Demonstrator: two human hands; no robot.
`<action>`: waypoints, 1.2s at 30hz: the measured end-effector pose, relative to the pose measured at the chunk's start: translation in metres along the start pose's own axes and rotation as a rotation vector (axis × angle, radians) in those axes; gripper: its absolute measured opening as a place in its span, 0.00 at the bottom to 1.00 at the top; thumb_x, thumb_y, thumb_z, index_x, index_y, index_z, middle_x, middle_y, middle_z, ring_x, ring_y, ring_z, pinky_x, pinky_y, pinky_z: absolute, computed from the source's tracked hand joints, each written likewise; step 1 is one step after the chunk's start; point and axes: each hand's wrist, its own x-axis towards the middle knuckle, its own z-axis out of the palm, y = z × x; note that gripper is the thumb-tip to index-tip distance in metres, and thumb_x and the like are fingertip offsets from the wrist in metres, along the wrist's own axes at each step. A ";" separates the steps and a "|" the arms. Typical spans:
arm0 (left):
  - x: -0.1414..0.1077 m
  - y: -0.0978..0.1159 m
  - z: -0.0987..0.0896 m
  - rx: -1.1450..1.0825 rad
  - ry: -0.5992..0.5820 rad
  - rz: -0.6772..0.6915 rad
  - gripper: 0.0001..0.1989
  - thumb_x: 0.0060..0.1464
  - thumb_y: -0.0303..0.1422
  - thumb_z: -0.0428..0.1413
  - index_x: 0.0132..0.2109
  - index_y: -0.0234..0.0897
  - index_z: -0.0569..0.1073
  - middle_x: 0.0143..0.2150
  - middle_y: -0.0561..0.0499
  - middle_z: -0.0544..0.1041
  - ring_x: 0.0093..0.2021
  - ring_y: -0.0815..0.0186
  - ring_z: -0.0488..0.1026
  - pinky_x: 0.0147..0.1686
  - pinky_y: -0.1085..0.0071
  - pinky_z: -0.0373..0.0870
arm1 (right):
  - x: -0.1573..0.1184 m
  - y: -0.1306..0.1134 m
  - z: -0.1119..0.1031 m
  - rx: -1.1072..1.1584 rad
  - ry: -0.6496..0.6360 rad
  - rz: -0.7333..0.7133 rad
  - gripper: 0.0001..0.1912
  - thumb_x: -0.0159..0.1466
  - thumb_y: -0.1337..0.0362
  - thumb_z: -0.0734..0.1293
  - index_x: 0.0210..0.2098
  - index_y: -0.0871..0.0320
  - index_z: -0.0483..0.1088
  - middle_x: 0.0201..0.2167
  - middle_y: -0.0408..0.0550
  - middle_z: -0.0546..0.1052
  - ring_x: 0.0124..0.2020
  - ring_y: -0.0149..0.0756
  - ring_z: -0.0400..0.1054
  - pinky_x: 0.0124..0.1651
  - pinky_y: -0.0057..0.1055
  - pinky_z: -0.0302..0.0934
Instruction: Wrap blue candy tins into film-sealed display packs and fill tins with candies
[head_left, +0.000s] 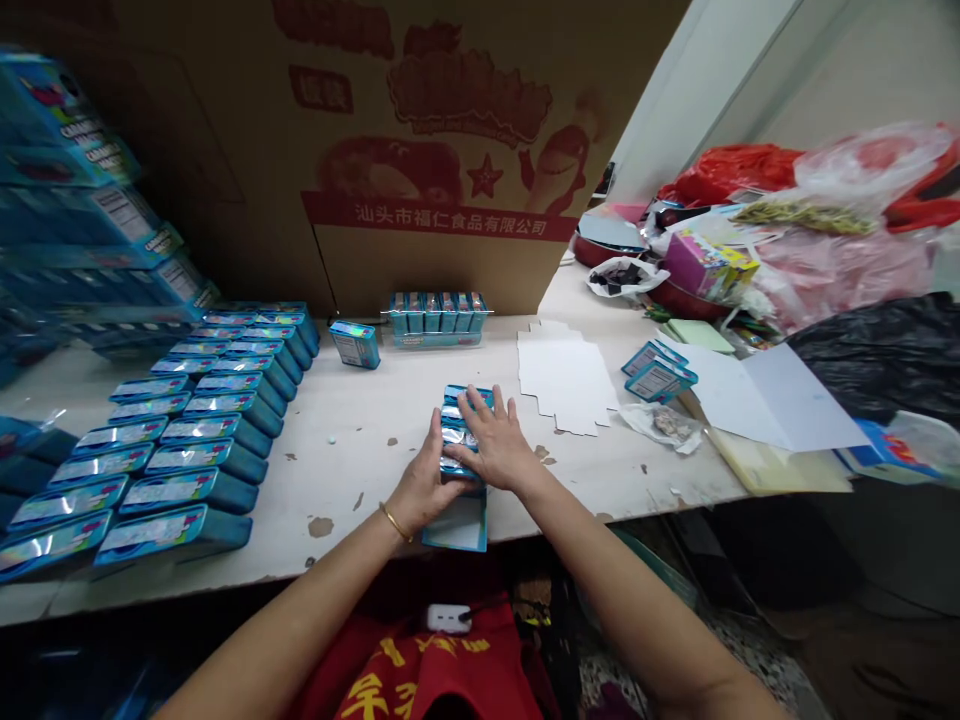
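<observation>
Touching a row of small boxes (454, 412): along their left side with left hand (424, 484), cannot tell whether grasping; over their tops with right hand (495, 440), spread, unclenched.

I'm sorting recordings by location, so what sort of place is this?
Probably a small packing workspace, perhaps for food: rows of matching blue boxes stand on a worn white table, and a large cardboard carton behind bears a printed food picture.
</observation>
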 end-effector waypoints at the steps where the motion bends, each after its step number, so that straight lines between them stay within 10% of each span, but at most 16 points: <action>1: -0.001 -0.002 0.000 0.015 -0.006 0.002 0.52 0.36 0.33 0.63 0.63 0.40 0.41 0.63 0.41 0.52 0.61 0.54 0.52 0.58 0.59 0.51 | 0.000 -0.002 -0.003 -0.044 -0.003 -0.024 0.40 0.54 0.41 0.59 0.61 0.51 0.48 0.63 0.46 0.44 0.63 0.52 0.24 0.58 0.57 0.17; 8: -0.035 -0.021 -0.033 0.124 0.059 -0.097 0.53 0.40 0.37 0.62 0.63 0.40 0.33 0.65 0.39 0.43 0.64 0.55 0.42 0.60 0.56 0.45 | 0.088 -0.035 -0.008 0.003 0.031 -0.204 0.29 0.60 0.51 0.58 0.58 0.53 0.55 0.61 0.48 0.54 0.62 0.48 0.41 0.61 0.50 0.34; 13: -0.086 -0.016 -0.080 0.103 0.123 -0.177 0.38 0.53 0.33 0.52 0.63 0.44 0.38 0.61 0.43 0.58 0.60 0.61 0.56 0.58 0.59 0.53 | 0.209 -0.100 0.035 -0.116 -0.032 -0.151 0.31 0.59 0.59 0.62 0.60 0.58 0.50 0.61 0.50 0.53 0.62 0.42 0.41 0.60 0.37 0.44; 17: -0.126 -0.010 -0.112 0.284 0.240 -0.151 0.27 0.55 0.31 0.49 0.60 0.41 0.52 0.52 0.43 0.69 0.51 0.63 0.67 0.50 0.65 0.65 | 0.237 -0.134 0.064 -0.222 -0.064 -0.026 0.27 0.59 0.67 0.61 0.57 0.62 0.53 0.54 0.59 0.62 0.54 0.45 0.54 0.49 0.39 0.56; 23: -0.155 0.005 -0.187 1.057 0.723 0.123 0.25 0.48 0.33 0.57 0.54 0.37 0.62 0.49 0.41 0.69 0.52 0.55 0.63 0.52 0.55 0.58 | 0.142 -0.157 0.020 -0.223 0.012 -0.292 0.23 0.59 0.67 0.60 0.54 0.59 0.58 0.44 0.54 0.68 0.45 0.44 0.61 0.43 0.36 0.59; 29: -0.166 -0.007 -0.228 1.298 0.363 0.095 0.23 0.52 0.36 0.52 0.55 0.34 0.62 0.55 0.38 0.65 0.54 0.52 0.60 0.53 0.54 0.54 | -0.017 -0.124 -0.064 -0.009 0.080 -0.388 0.25 0.60 0.68 0.60 0.56 0.52 0.55 0.48 0.47 0.67 0.47 0.38 0.62 0.48 0.33 0.59; 36: -0.173 -0.013 -0.219 1.508 0.403 0.022 0.23 0.55 0.37 0.48 0.58 0.38 0.60 0.50 0.39 0.67 0.49 0.49 0.61 0.44 0.55 0.59 | -0.091 -0.058 -0.026 -0.104 0.158 -0.345 0.27 0.60 0.70 0.58 0.58 0.52 0.52 0.49 0.48 0.67 0.49 0.39 0.60 0.50 0.39 0.60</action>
